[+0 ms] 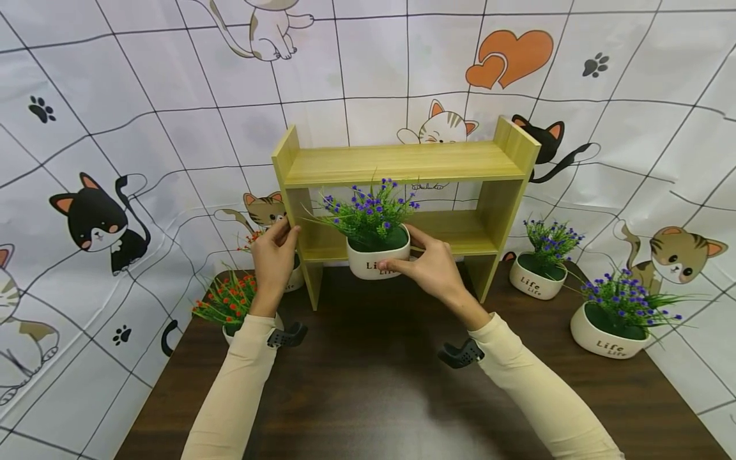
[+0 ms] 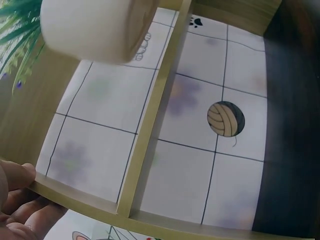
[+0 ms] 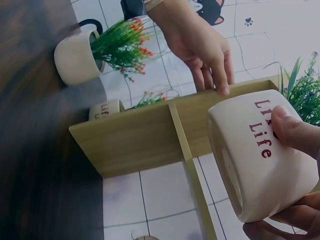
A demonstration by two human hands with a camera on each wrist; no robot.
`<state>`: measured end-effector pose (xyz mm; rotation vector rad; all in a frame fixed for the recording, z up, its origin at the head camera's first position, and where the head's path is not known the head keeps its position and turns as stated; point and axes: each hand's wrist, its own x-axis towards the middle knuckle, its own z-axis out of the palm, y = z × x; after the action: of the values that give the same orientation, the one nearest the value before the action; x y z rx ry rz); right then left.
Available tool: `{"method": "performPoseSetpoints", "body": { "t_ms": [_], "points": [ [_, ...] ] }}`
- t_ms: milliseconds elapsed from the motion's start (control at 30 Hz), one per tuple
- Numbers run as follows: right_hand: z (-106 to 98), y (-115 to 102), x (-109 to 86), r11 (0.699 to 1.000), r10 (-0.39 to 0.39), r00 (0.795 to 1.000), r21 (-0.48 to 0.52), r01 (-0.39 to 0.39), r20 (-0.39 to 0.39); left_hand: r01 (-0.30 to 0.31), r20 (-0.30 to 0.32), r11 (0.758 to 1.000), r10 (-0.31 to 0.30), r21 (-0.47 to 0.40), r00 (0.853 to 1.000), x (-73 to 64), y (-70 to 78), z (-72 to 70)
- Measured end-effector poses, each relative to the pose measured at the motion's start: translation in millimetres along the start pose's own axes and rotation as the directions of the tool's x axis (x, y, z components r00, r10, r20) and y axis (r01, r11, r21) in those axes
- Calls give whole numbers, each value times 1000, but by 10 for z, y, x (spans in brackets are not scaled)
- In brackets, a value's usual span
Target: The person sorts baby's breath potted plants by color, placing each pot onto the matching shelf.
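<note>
My right hand (image 1: 435, 267) holds a white oval flowerpot (image 1: 365, 262) with purple artificial flowers, thumb on its "Life" lettering and fingers round the far end. The pot is raised in front of the middle board of a light wooden shelf (image 1: 397, 164). Seen from the right wrist, the pot (image 3: 250, 165) is tilted by the camera angle, its underside partly showing. My left hand (image 1: 273, 265) grips the front edge of the shelf's left side panel. In the left wrist view, the thumb (image 2: 19, 175) lies on the panel's inner side and the other fingers curl outside it.
Two pots with red flowers stand left of the shelf, the nearer one (image 1: 230, 300) partly behind the left forearm. On the right are two purple-flowered pots, one farther back (image 1: 535, 281) and one nearer (image 1: 606, 332). A dark wooden table (image 1: 368, 383) meets cat-patterned walls.
</note>
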<state>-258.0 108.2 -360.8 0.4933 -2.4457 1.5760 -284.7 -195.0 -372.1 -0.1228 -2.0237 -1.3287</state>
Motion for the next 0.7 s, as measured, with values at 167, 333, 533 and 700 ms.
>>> {"method": "performPoseSetpoints", "body": {
  "t_ms": [167, 333, 533, 700],
  "points": [
    [140, -41, 112, 1000, -3, 1000, -17, 3, 2, -1, 9, 1000, 1, 20, 1000, -2, 1, -7],
    [274, -50, 224, 1000, -15, 1000, -15, 15, 6, -4, 10, 999, 3, 35, 1000, -2, 9, -11],
    [424, -49, 348, 1000, -29, 999, 1, 29, 16, -10, 5, 1000, 10, 30, 1000, -4, 13, -10],
    [526, -57, 436, 1000, -31, 999, -2, 31, 12, -12, 5, 1000, 12, 3, 1000, -2, 14, -7]
  ]
}}
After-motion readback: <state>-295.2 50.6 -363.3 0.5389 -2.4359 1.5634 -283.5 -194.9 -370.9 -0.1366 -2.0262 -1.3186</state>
